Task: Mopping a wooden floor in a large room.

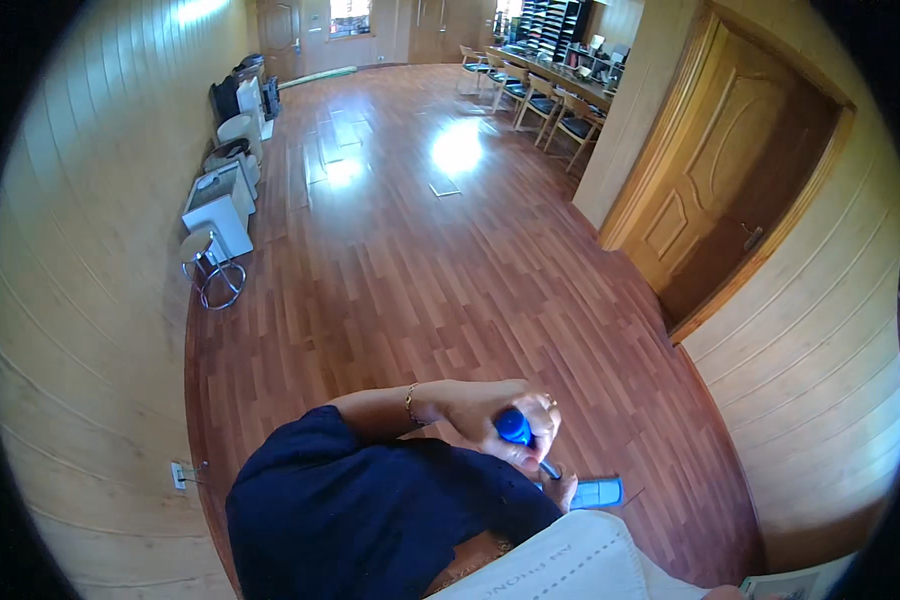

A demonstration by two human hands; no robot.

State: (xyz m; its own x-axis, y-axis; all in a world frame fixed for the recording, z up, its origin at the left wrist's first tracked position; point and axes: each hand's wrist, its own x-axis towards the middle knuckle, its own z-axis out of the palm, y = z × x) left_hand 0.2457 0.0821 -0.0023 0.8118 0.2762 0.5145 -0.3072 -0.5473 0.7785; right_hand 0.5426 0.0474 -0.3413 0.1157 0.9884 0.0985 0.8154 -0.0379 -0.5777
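Two hands meet over the wooden floor (420, 270): the left hand (490, 410) is closed round a blue handle (515, 427), the right hand (562, 490), mostly hidden, touches its shaft above a blue mop head (598, 492), with no mopping evident yet.

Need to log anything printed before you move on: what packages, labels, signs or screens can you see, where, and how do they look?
White sheet with a line of grey print: bottom edge, below the hands, curved.
Booklet or card corner: bottom right, pale with green tint.
Small blue rectangular head with pale ribs: by the right hand, on a blue-topped tool held in the left hand.
No screens or signs visible.
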